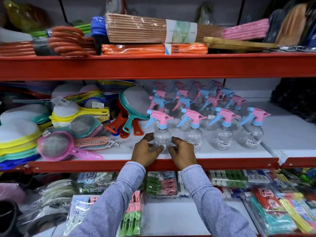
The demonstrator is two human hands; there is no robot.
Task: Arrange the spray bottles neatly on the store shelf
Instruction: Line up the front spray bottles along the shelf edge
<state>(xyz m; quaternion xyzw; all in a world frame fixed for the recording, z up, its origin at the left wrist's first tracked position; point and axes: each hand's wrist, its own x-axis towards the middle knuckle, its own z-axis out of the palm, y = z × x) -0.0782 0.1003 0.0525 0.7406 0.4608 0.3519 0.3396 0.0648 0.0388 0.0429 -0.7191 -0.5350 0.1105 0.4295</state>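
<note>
Clear spray bottles with pink and blue trigger heads stand in rows on the white middle shelf [256,153]. The front row holds several bottles, nozzles pointing left. The front-left spray bottle [162,135] stands upright near the shelf's front edge. My left hand [146,150] cups its left side and my right hand [183,152] cups its right side, with fingertips against the clear body and thumbs by its label. To its right stand a second bottle [194,134], a third bottle [222,136] and a fourth bottle [252,135]. Further rows [208,100] stand behind, partly hidden.
Left of the bottles lie teal and orange strainers [135,103], a pink sieve [56,146] and stacked plastic sieves. White shelf surface [287,132] shows right of the bottles. The red upper shelf [153,65] hangs overhead. Packaged clothes pegs [162,183] fill the shelf below.
</note>
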